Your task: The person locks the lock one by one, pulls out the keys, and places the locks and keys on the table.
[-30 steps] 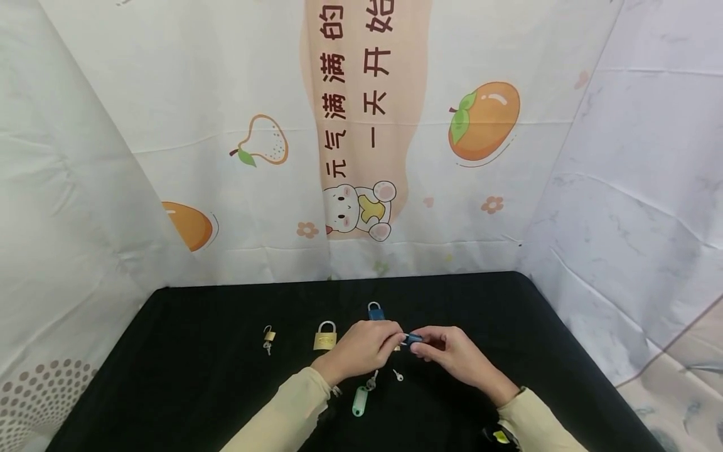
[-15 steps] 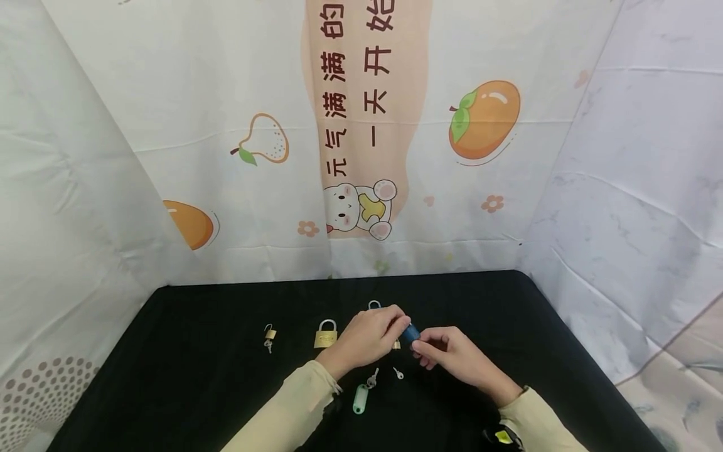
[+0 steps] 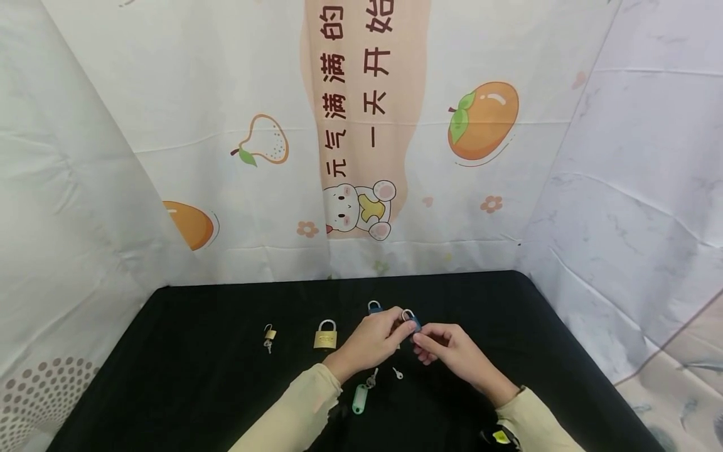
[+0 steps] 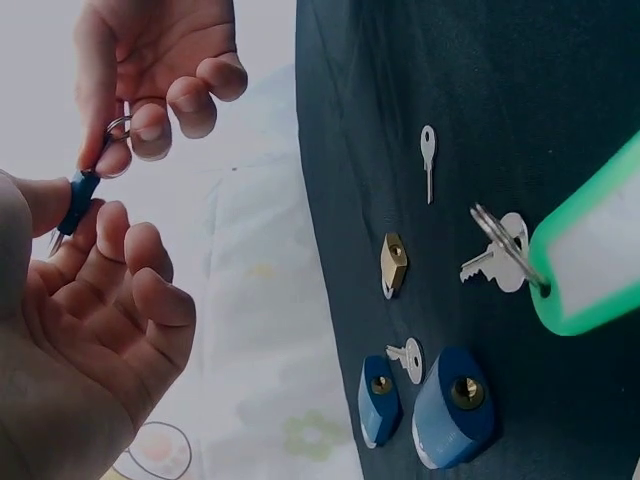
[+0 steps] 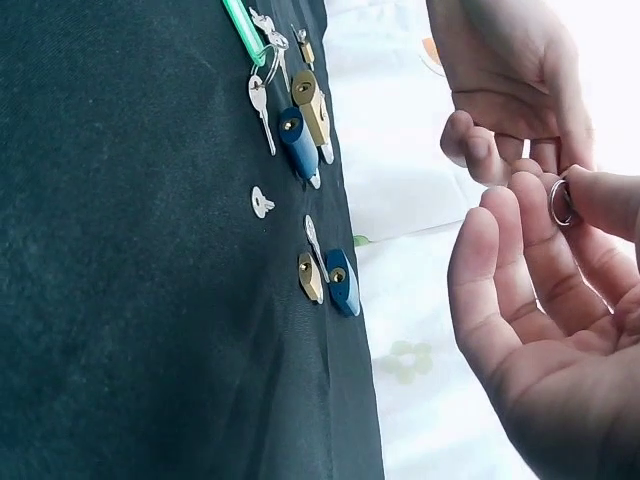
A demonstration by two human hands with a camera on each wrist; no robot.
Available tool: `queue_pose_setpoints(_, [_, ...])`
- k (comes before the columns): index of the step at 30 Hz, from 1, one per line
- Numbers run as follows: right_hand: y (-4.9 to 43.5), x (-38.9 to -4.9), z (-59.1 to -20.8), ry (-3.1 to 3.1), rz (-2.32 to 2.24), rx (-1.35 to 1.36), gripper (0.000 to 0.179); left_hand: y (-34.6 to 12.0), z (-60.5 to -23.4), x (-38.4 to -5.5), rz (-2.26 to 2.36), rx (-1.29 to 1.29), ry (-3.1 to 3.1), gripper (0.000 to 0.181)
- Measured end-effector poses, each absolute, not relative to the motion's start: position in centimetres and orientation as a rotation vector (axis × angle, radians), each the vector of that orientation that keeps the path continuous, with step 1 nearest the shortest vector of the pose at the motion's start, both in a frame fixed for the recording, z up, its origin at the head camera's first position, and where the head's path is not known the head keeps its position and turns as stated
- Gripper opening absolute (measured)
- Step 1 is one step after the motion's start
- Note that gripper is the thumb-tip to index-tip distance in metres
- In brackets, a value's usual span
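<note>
A small blue padlock (image 3: 415, 321) is held up between my hands, its silver shackle toward the top. My left hand (image 3: 369, 339) pinches its body between thumb and fingers, also seen as the near hand (image 4: 100, 320) in the left wrist view. With thumb and index finger, my right hand (image 3: 452, 351) pinches something at the padlock's lower end. A metal ring (image 5: 561, 203) shows at those fingertips in the right wrist view; the fingers hide what it is attached to. Behind my left hand stands another blue padlock (image 3: 374, 307), partly hidden.
On the black cloth (image 3: 214, 376) lie a large brass padlock (image 3: 325, 338), a tiny brass padlock (image 3: 270, 334) with keys, a green key tag (image 3: 359, 398) with keys, and a loose key (image 3: 398, 373). A small brass padlock (image 4: 394, 264) shows in the left wrist view. Fabric walls surround the table.
The held blue padlock has turned from lying sideways, shackle left, to shackle up. My left hand shifted slightly right; my right hand stays at the padlock's lower end.
</note>
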State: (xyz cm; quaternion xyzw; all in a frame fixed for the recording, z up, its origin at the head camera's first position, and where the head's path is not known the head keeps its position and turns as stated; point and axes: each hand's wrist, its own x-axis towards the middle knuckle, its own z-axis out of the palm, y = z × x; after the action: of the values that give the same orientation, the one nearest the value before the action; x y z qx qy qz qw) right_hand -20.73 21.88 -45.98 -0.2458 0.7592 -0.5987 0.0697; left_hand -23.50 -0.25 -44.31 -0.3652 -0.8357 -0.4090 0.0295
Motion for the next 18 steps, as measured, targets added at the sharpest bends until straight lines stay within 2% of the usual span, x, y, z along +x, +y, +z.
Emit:
queue_pose_setpoints(8, [22.1,-20.4,-47.1,2.424,-1.627,-0.811,0.02,-0.8,-43.6,-24.4,-1.2,-1.018,-2.597,0.027])
queue_pose_setpoints(18, [22.8,-20.7,-47.6,2.615,-1.355,-0.708,0.025,-1.1,-43.5,-24.7,-1.16,-1.022,-2.64,0.026])
